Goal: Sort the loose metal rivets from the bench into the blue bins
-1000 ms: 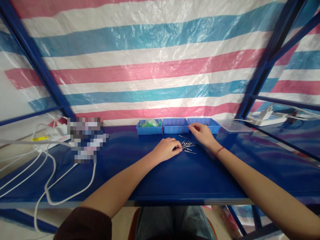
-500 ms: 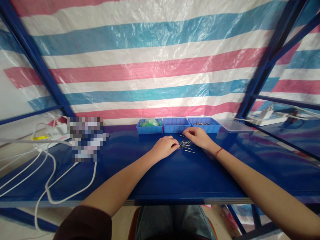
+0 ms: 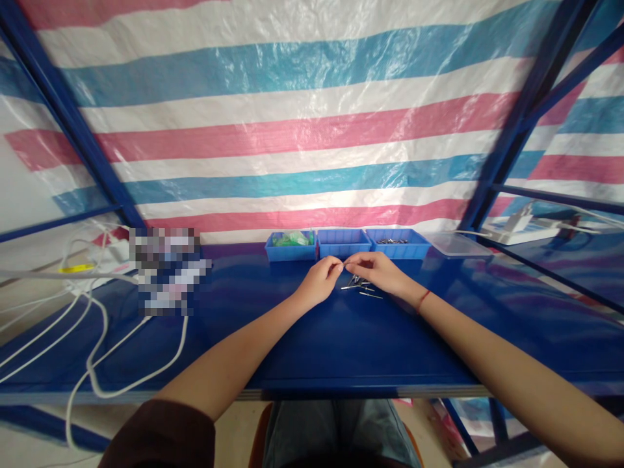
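My left hand [image 3: 322,279] is closed in a pinch just left of a small pile of silver blind rivets [image 3: 359,282] on the blue table. Its fingertips meet those of my right hand [image 3: 383,272], also pinched, which arches over the back of the pile. A thin blind rivet seems to lie between the touching fingertips, mostly hidden by them. One loose blind rivet [image 3: 371,296] rests in front of the pile. Behind my hands stand a blue bin [image 3: 397,250] with more silver rivets, a blue bin [image 3: 344,251] in the middle, and a blue bin [image 3: 291,253] holding green and clear pieces.
A clear plastic lid [image 3: 461,245] lies right of the bins. White cables [image 3: 104,364] trail over the left side and front edge of the table [image 3: 361,357]. A white power strip [image 3: 521,229] is at the far right. Blue metal posts [image 3: 502,149] flank a striped sheet.
My right hand has come from the right bin to the loose rivet behind the pile, then left to my left hand. My left hand has lifted slightly away from the pile's edge.
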A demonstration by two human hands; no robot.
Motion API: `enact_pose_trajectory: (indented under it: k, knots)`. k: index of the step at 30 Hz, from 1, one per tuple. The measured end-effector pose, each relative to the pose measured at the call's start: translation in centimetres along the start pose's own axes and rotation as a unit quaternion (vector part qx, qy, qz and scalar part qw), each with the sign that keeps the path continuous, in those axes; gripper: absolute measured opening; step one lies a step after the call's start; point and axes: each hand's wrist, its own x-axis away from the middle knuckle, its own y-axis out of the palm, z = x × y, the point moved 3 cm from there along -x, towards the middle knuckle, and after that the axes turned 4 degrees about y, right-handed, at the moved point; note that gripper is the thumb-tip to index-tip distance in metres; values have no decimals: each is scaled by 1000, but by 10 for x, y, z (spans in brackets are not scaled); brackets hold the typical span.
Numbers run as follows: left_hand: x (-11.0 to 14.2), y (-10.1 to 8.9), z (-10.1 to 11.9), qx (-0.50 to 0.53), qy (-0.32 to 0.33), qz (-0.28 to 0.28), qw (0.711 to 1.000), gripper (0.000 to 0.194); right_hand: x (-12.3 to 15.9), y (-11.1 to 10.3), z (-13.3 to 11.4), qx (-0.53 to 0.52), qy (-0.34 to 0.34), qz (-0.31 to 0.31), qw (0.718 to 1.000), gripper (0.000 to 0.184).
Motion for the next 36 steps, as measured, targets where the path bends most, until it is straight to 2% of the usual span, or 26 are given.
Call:
enact_pose_trajectory:
  k: [4,12,16,23,31,36]
  knots:
    - [1,1,2,39,1,2,999,18,-1,0,-1,-24,-5,36,999,32]
    - [-1,2,3,73,-3,-21,997,19,1,4,-3,-7,-49,49,998,29]
    - [-3,0,4,100,-5,8,995,15,2,4,-9,9,-74,62,995,26]
    - [-1,-7,3,78,-46,79,993,13,3,-2,-11,69,-101,89,988,22]
    - [1,-10,6,50,-19,97,994,13,6,-2,-18,146,-131,73,978,20]
    - [2,-12,10,8,8,86,996,10,7,-3,-21,167,-135,73,974,21]
